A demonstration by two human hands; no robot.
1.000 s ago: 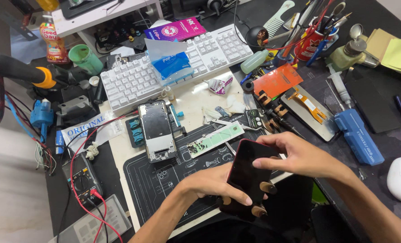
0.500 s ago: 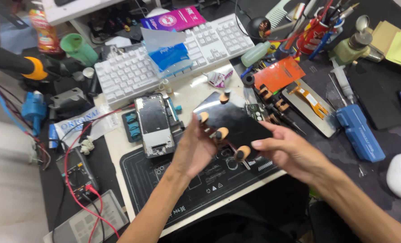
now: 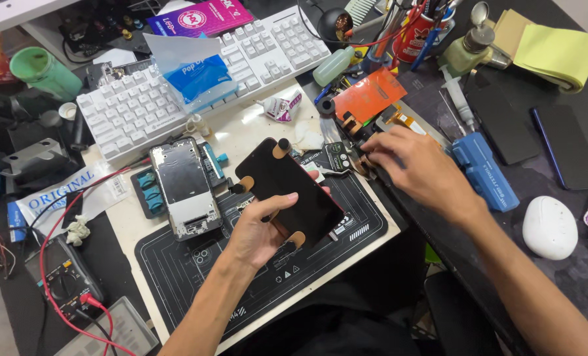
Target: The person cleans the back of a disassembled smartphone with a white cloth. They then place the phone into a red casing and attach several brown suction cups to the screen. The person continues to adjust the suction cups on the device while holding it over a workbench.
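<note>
Here, a flat black rectangular phone screen panel [image 3: 287,191] gripped in the left hand [image 3: 257,231], held above the dark work mat [image 3: 195,277], right hand [image 3: 409,165] at three o'clock, fingers pressed on small dark parts [image 3: 346,158], grasp unclear.

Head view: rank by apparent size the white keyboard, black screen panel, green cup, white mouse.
1. white keyboard
2. black screen panel, held in the left hand, so nearer the camera
3. white mouse and green cup: look alike, unranked

Black phone screen [image 3: 287,191]: glossy, dark, flex tabs sticking out at corners, tilted face-up, gripped from below by left hand [image 3: 257,231] over the mat. Small black part [image 3: 338,157] lies at right hand's [image 3: 412,168] fingertips.
</note>
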